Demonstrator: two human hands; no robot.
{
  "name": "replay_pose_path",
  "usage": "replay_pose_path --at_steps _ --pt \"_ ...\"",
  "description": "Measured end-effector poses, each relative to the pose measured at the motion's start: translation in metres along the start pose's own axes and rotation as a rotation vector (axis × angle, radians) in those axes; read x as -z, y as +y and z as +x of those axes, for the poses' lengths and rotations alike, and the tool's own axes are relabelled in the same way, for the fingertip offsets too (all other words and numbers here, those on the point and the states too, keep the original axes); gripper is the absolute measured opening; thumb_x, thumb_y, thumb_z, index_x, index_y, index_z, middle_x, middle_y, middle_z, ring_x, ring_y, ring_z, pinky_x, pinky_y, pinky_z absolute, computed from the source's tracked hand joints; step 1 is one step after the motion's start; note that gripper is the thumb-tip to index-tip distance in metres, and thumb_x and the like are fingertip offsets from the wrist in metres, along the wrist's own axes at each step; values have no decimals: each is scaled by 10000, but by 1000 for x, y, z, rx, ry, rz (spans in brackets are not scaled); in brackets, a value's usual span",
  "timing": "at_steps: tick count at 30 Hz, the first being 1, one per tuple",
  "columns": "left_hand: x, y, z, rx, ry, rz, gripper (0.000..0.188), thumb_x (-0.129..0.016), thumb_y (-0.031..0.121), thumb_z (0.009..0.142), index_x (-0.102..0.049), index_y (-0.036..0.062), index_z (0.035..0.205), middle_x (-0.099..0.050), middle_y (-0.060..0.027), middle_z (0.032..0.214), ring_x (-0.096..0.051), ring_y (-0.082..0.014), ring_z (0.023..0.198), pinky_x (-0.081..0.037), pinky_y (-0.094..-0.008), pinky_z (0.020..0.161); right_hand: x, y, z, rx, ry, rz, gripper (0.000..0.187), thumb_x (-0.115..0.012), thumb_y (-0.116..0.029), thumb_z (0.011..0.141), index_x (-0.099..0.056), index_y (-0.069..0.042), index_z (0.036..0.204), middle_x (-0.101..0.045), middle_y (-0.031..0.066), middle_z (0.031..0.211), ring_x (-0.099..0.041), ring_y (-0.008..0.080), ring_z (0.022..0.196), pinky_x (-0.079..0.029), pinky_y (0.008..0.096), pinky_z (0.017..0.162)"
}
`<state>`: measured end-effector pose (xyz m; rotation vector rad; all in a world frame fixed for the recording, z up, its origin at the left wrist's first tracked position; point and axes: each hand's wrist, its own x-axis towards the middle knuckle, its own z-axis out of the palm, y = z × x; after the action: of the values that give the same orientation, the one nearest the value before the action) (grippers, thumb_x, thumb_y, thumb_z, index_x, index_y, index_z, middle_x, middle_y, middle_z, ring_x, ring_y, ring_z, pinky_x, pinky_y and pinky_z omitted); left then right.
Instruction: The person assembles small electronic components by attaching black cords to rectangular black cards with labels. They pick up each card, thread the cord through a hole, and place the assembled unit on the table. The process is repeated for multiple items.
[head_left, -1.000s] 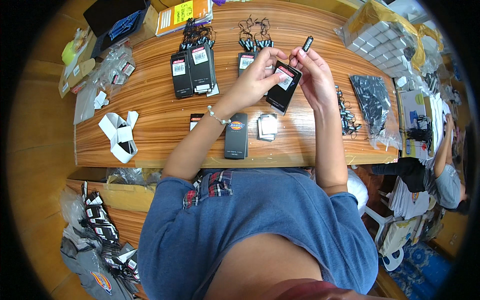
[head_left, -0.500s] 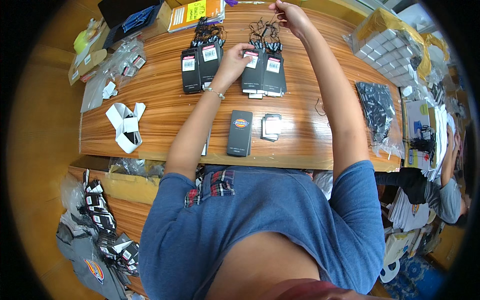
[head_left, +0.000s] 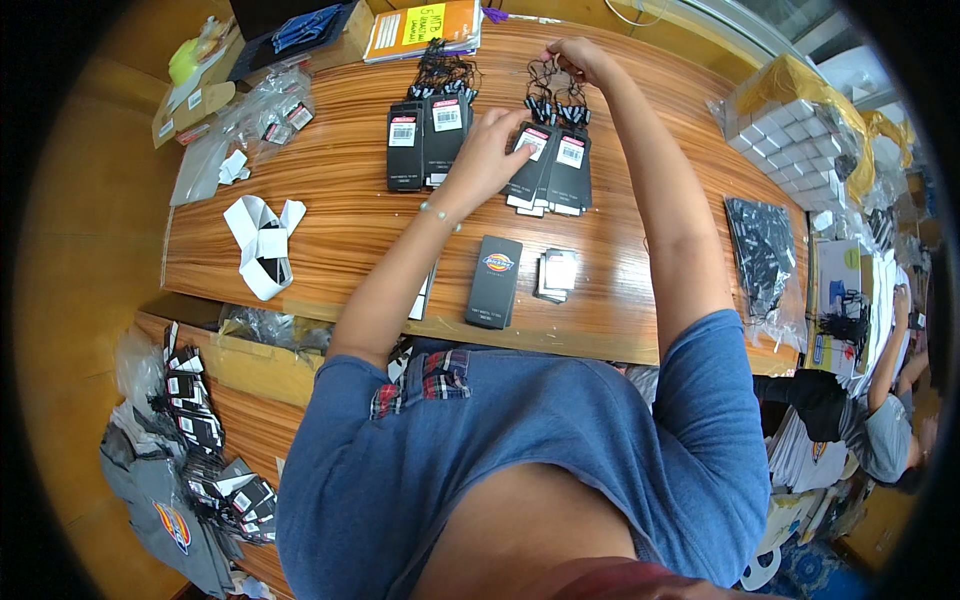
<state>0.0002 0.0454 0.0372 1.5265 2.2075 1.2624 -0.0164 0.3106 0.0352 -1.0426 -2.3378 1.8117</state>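
Two neighbouring piles of black hang tags with white barcode stickers lie fanned on the table: the left hang tag pile (head_left: pixel 405 160) and the right hang tag pile (head_left: pixel 569 178). Bunched black strings with small clips top each pile. My left hand (head_left: pixel 487 163) is closed at the upper left edge of the right pile, thumb over a tilted hang tag (head_left: pixel 528 178). Beyond it, my right hand (head_left: pixel 583 62) is closed, its fingertips pinching the looped black strings (head_left: pixel 556 88). Nearer me lie a black hang tag stack (head_left: pixel 494 282) and a small stack of white-faced cards (head_left: pixel 557 273).
A white paper strip loop (head_left: pixel 262 250) lies left. Clear plastic bags (head_left: pixel 262 115), an open box (head_left: pixel 330 45) and notebooks (head_left: pixel 420 32) line the far left. A bag of black strings (head_left: pixel 762 250) and wrapped small boxes (head_left: pixel 785 125) stand right. Another person (head_left: pixel 872 430) works at far right.
My right hand has come down closer to the hang tags, and the strings no longer stretch upward. The tag under my left hand is tilted more. The whole view has shifted slightly.
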Motion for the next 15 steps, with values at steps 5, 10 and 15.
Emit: replay_pose_path --at_steps 5,10,15 --pt "41 28 -45 134 -116 -172 441 -615 172 813 -492 73 1225 -509 -98 1110 -505 -191 869 -443 -307 794 1 9 15 -34 61 -37 216 -457 -270 866 -631 -146 831 -313 -85 488 -226 71 410 -187 266 414" --pt "9 9 -37 7 -121 -75 329 -561 123 833 -436 10 1115 -478 -166 1145 -467 -304 1121 -363 -357 965 4 18 28 -39 60 -72 217 -462 -284 868 -635 -156 842 -365 -88 544 -270 70 447 -223 267 425" --pt "-14 -8 -24 91 -96 -32 375 -508 71 823 -371 -41 1153 -447 -232 1171 -436 -356 1141 -331 -378 995 -4 11 16 -31 63 -85 233 -471 -323 878 -636 -163 840 -379 -90 572 -306 69 480 -245 259 437"
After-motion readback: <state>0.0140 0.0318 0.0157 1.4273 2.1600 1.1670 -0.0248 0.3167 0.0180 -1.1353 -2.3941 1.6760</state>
